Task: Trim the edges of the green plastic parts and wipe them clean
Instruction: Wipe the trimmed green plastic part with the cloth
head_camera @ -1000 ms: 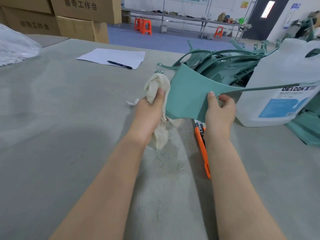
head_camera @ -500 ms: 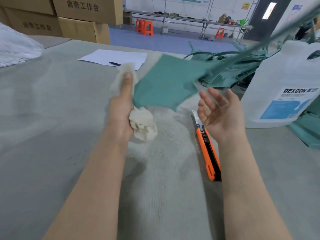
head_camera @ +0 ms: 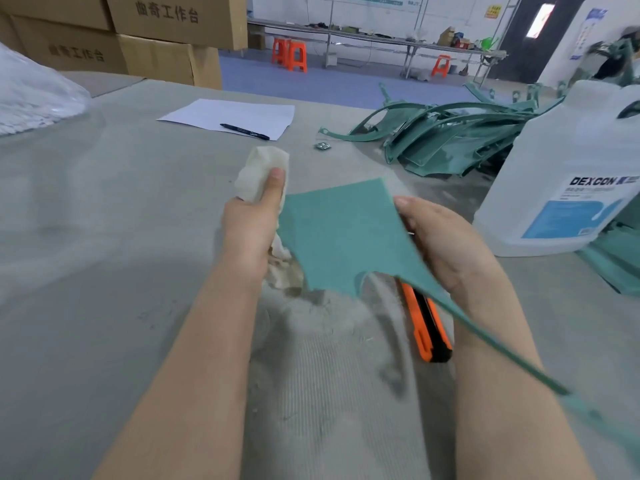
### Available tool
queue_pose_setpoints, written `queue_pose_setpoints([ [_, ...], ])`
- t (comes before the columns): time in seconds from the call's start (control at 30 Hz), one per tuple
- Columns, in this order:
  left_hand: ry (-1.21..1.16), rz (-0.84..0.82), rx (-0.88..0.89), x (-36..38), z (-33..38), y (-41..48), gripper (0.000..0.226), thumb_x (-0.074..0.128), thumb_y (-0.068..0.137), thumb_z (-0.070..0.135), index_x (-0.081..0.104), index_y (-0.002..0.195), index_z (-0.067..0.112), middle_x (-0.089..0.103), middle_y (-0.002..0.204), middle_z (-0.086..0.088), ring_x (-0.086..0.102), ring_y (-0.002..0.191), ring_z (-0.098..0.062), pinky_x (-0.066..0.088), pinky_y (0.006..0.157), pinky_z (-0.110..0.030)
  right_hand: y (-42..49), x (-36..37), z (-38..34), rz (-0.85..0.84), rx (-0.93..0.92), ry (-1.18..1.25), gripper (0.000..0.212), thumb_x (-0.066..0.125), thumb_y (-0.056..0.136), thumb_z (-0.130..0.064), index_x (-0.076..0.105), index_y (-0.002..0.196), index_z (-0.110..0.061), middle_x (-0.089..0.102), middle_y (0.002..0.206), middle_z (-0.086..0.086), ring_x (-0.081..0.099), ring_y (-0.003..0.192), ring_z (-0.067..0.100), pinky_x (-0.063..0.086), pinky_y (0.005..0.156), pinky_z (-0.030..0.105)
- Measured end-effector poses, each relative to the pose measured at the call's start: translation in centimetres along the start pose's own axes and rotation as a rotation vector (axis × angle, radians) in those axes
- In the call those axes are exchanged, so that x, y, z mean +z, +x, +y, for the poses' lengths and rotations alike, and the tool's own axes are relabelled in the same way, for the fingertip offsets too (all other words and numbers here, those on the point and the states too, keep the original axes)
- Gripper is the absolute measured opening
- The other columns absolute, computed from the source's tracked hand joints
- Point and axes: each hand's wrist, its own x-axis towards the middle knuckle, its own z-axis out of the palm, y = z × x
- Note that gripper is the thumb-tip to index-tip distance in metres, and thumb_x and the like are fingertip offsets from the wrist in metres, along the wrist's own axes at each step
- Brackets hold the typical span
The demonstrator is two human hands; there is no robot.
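A green plastic part (head_camera: 341, 233) hangs above the table between my hands, its flat panel facing up and a thin strip trailing off to the lower right. My left hand (head_camera: 252, 226) grips a cream cloth (head_camera: 261, 168) together with the panel's left edge, thumb lying straight on the cloth. My right hand (head_camera: 440, 237) holds the panel's right edge, thumb on top and fingers underneath. An orange utility knife (head_camera: 426, 323) lies on the table below the part.
A pile of green plastic parts (head_camera: 446, 136) lies at the back right. A white DEXCON jug (head_camera: 568, 168) stands to the right. A paper sheet with a black pen (head_camera: 244, 131) lies further back, cardboard boxes (head_camera: 138, 36) behind it, a plastic bag (head_camera: 31, 95) at far left.
The part has swung round so that its strip now trails lower right instead of upper right. My right hand, free half a second ago, has taken hold of the panel's right edge.
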Motion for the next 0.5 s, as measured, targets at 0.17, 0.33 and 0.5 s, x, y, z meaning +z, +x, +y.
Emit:
queue_pose_setpoints([
  [0.17, -0.006, 0.12, 0.103, 0.5, -0.5, 0.8, 0.03, 0.06, 0.091, 0.045, 0.056, 0.072, 0.022, 0.055, 0.062, 0.006, 0.05, 0.043, -0.003, 0.039, 0.042, -0.014, 0.2, 2.5, 0.7, 0.139, -0.13, -0.378, 0.036, 0.045, 0.101, -0.032, 0.06, 0.081, -0.005, 0.06, 0.08, 0.006, 0.055, 0.071, 0.018, 0.04, 0.064, 0.029],
  [0.33, 0.178, -0.113, 0.126, 1.7, -0.7, -0.4, 0.034, 0.042, 0.1, 0.027, 0.044, 0.067, 0.019, 0.042, 0.056, 0.002, 0.039, 0.044, -0.013, 0.03, 0.04, -0.018, 0.6, 2.9, 0.7, 0.313, -0.307, -0.55, 0.045, 0.042, 0.103, -0.033, 0.028, 0.064, -0.017, 0.033, 0.063, -0.003, 0.03, 0.058, 0.014, 0.025, 0.047, 0.023],
  [0.5, 0.251, -0.037, 0.134, 1.5, 0.3, -0.9, 0.037, 0.045, 0.097, 0.046, 0.054, 0.071, 0.021, 0.056, 0.066, 0.001, 0.055, 0.064, -0.021, 0.042, 0.056, -0.031, 0.5, 2.2, 0.3, 0.282, -0.334, -0.531, 0.048, 0.045, 0.103, -0.03, 0.026, 0.06, -0.017, 0.029, 0.06, -0.002, 0.026, 0.054, 0.012, 0.023, 0.043, 0.021],
])
